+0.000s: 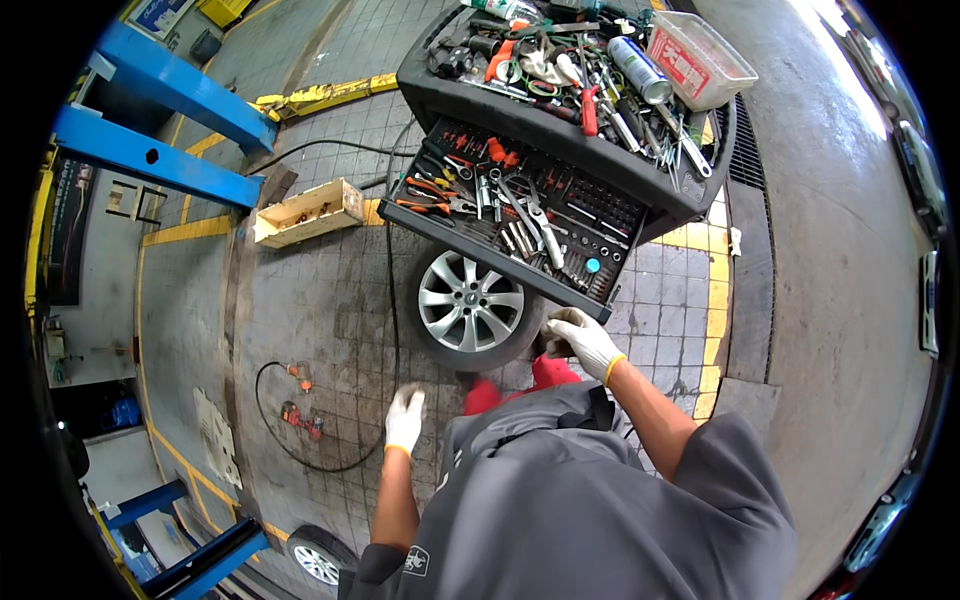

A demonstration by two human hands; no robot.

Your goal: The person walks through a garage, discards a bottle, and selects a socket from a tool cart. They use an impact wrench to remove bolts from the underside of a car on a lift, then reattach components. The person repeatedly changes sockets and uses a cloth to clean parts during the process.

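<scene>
My right hand (583, 342), in a white knit glove with a yellow cuff, hovers close to the front edge of the open tool drawer (480, 256). Its fingers are loosely bent and apart, with nothing visible in them. In a matching glove, my left hand (405, 420) hangs at my left side above the tiled floor, slightly blurred, fingers loosely extended and holding nothing. Pliers (430, 208) with orange handles, sockets (515, 240) and several other tools fill the drawer. A wheel (470, 305) with a silver rim lies below it, between the cart and my feet.
Loose tools, a spray can (640, 70) and a clear plastic bin (700, 60) crowd the cart top (520, 100). A wooden box (310, 213), a black hose (392, 290) and a red cordless tool (300, 420) lie on the floor leftward. Blue lift arms (160, 155) stand farther left.
</scene>
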